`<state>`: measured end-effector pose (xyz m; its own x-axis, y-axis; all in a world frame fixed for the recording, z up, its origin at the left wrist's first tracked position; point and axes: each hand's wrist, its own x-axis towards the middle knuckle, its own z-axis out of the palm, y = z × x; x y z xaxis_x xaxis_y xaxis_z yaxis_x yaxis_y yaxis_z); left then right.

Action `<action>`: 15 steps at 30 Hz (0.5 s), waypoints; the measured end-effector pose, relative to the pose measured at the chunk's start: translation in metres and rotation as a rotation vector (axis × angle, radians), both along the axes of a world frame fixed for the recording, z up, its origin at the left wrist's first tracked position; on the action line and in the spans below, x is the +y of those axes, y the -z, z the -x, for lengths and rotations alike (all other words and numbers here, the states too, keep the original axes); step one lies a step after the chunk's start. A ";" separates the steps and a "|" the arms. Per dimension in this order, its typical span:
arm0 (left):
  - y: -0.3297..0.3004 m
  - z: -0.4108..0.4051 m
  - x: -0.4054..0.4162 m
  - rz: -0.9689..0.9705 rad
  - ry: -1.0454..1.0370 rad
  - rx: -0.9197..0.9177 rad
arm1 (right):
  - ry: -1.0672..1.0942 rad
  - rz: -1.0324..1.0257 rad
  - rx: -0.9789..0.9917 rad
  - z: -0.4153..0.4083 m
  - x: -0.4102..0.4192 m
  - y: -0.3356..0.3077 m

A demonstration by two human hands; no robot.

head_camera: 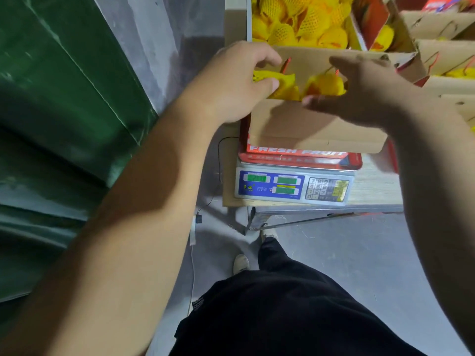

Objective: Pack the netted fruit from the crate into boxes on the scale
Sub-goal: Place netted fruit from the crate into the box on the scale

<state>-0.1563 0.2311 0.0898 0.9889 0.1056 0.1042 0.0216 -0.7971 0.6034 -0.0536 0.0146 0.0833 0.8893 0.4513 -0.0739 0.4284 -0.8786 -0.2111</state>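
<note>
Head cam has both my hands over the open box (295,124) on the scale (293,185): left hand (231,83) curled round a netted fruit (280,82), tucking it into the corner, right hand (359,91) spread loose beside another fruit (326,84), gripping nothing. The crate (303,21) of more fruit sits right behind, with filled boxes (442,29) off to the right, and the box's raised flaps crowd my reach a bit.

Both arms reach forward — left hand (232,80) with fingers curled, right hand (359,91) blurred, fingers spread.

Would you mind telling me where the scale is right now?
In the head view the scale sits centre-right on a low stand, directly beneath the open red box, with its green displays facing the person and the fruit crate beyond it.
</note>
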 end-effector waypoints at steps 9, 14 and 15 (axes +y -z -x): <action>0.009 0.001 -0.003 0.051 -0.102 0.112 | -0.120 -0.276 -0.020 0.027 0.018 0.004; 0.008 -0.002 -0.008 0.051 -0.072 0.072 | -0.157 -0.340 -0.014 0.028 0.023 0.000; 0.008 -0.003 -0.009 0.051 -0.067 0.067 | -0.174 -0.340 -0.014 0.028 0.024 0.001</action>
<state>-0.1528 0.2220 0.0815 0.9841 0.1748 0.0312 0.1149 -0.7608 0.6387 -0.0812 0.0386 0.0823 0.7973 0.5920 0.1175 0.5694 -0.6733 -0.4717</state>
